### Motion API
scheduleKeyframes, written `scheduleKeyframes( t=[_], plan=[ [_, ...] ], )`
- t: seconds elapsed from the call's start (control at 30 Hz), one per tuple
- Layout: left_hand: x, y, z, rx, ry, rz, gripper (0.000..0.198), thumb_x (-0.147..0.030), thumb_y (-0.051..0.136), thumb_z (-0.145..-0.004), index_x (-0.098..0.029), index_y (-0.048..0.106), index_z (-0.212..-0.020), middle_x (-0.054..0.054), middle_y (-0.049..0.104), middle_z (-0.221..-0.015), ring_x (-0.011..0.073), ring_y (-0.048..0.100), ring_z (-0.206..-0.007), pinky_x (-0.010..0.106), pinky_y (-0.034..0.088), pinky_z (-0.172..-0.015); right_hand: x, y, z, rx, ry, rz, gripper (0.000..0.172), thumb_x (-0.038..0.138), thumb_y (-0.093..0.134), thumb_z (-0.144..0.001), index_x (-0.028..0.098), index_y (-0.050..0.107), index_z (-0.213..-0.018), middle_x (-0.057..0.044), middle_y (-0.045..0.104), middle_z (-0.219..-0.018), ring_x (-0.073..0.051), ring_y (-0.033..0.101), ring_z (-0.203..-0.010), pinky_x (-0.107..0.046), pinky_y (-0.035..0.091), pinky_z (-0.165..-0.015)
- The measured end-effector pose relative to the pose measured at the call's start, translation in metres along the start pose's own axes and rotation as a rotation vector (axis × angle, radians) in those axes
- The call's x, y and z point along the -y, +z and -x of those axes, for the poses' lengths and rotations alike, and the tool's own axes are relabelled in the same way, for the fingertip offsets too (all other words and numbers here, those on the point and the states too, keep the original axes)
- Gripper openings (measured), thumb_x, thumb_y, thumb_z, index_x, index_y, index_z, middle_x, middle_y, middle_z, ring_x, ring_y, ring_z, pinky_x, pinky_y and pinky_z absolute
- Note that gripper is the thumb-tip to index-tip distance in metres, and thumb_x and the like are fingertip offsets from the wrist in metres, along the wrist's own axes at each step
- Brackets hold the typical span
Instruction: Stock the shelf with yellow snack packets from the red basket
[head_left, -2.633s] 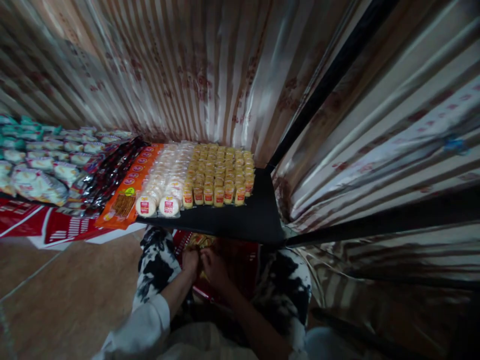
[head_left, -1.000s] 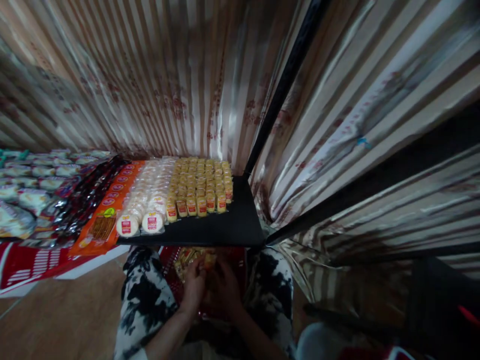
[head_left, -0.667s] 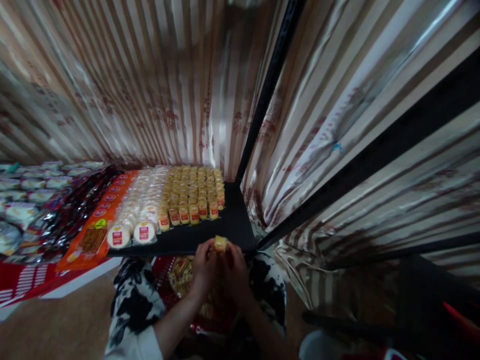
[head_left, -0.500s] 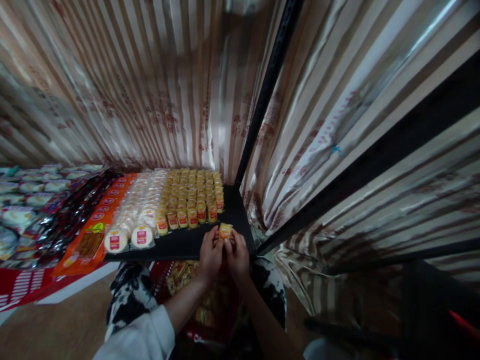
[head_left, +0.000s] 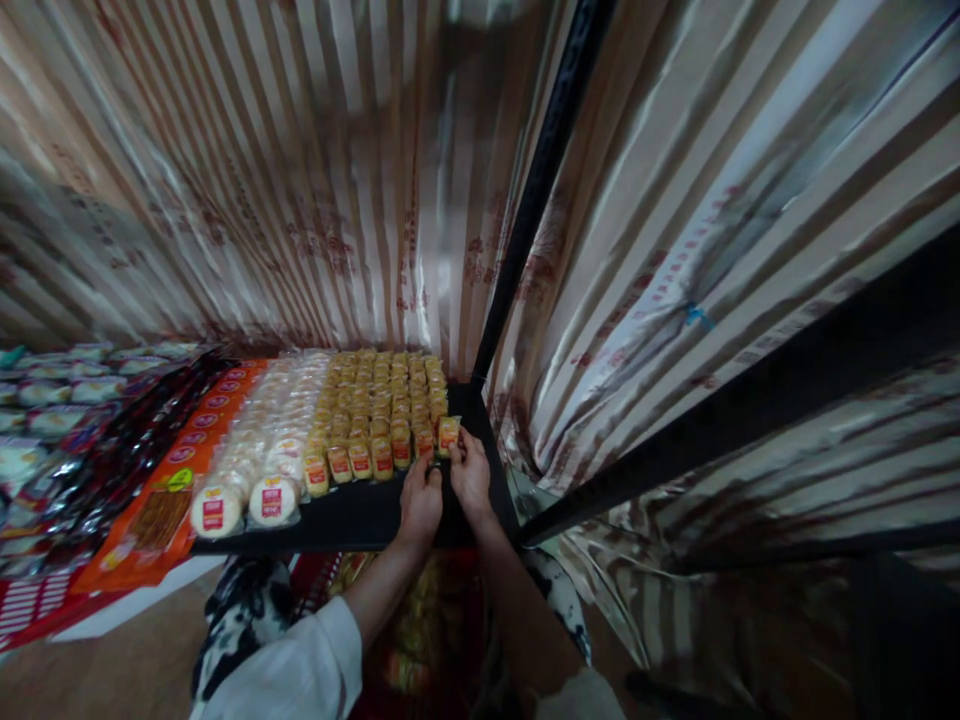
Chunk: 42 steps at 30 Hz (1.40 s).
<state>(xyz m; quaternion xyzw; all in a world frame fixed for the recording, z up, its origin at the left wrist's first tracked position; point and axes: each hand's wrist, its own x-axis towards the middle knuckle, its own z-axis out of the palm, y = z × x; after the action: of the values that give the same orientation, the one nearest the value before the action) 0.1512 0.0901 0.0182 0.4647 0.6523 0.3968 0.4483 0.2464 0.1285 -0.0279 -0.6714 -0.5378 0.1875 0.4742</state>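
A small yellow wrapped cake [head_left: 449, 432] with a red-and-orange label stands at the front right of the rows. My right hand [head_left: 471, 478] pinches its right side between thumb and fingers. Just left and lower is my left hand [head_left: 421, 502], loosely curled, thumb apart from the fingers. Its fingertips are at the bottom of a neighbouring wrapped cake [head_left: 424, 440] and hold nothing that I can see. Several rows of the same wrapped cakes [head_left: 360, 400] stand close together on the black shelf [head_left: 337, 520].
White round packaged cakes [head_left: 274, 502], an orange snack bag [head_left: 161, 510] and dark shiny packets [head_left: 97, 470] line the shelf leftward. A black post [head_left: 517, 260] rises at the right corner before a striped curtain [head_left: 337, 180]. Below sits a red basket [head_left: 322, 565] of yellow packets.
Both hands have moved forward from the shelf's front edge. The wrapped cake has gone to the right end of the rows, in my right hand, and my left hand has come off it.
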Motion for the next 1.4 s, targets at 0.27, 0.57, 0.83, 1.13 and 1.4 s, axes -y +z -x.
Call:
scheduleKeyframes(
  t=[0.27, 0.57, 0.83, 1.13, 1.4],
  plan=[
    [0.013, -0.001, -0.011, -0.031, 0.027, 0.020, 0.037, -0.013, 0.044, -0.080, -0.012, 0.059, -0.115, 0.010, 0.057, -0.126, 0.0183, 0.049, -0.120, 0.030, 0.032, -0.107, -0.002, 0.013, -0.007, 0.091, 0.002, 0.069, 0.042, 0.026, 0.039, -0.083, 0.014, 0.055, -0.120, -0.012, 0.057, -0.104, -0.020, 0.058, -0.090, -0.033, 0.047, -0.082],
    [0.015, -0.002, -0.013, -0.039, -0.002, 0.018, 0.037, -0.011, 0.045, -0.078, -0.013, 0.063, -0.111, 0.009, 0.060, -0.122, 0.0176, 0.052, -0.117, 0.030, 0.033, -0.106, -0.006, 0.023, -0.002, 0.036, -0.092, 0.147, 0.042, 0.028, 0.034, -0.086, 0.014, 0.055, -0.120, -0.014, 0.055, -0.108, -0.023, 0.050, -0.101, -0.038, 0.042, -0.091],
    [0.019, 0.001, -0.015, -0.034, 0.000, 0.009, 0.037, -0.011, 0.046, -0.077, -0.012, 0.064, -0.110, 0.010, 0.062, -0.120, 0.0193, 0.053, -0.115, 0.032, 0.034, -0.105, -0.005, 0.026, 0.001, 0.017, -0.079, 0.196, 0.042, 0.029, 0.034, -0.086, 0.015, 0.055, -0.120, -0.013, 0.055, -0.102, -0.025, 0.049, -0.099, -0.041, 0.043, -0.089],
    [0.034, 0.002, -0.015, -0.058, 0.053, 0.119, 0.032, -0.013, 0.050, -0.075, -0.015, 0.065, -0.103, 0.008, 0.065, -0.112, 0.0192, 0.057, -0.107, 0.033, 0.037, -0.100, -0.011, 0.019, 0.000, 0.025, -0.077, 0.003, 0.048, 0.025, 0.042, -0.081, 0.016, 0.047, -0.127, -0.014, 0.050, -0.121, -0.023, 0.051, -0.108, -0.039, 0.045, -0.093],
    [0.038, -0.037, 0.029, 0.152, -0.023, 0.221, 0.024, -0.015, 0.048, -0.071, -0.016, 0.068, -0.083, 0.005, 0.069, -0.082, 0.0147, 0.061, -0.075, 0.024, 0.047, -0.067, 0.016, -0.007, 0.043, -0.091, -0.065, -0.163, 0.043, 0.028, 0.046, -0.081, 0.014, 0.048, -0.122, -0.014, 0.054, -0.117, -0.021, 0.053, -0.105, -0.035, 0.049, -0.085]
  ],
)
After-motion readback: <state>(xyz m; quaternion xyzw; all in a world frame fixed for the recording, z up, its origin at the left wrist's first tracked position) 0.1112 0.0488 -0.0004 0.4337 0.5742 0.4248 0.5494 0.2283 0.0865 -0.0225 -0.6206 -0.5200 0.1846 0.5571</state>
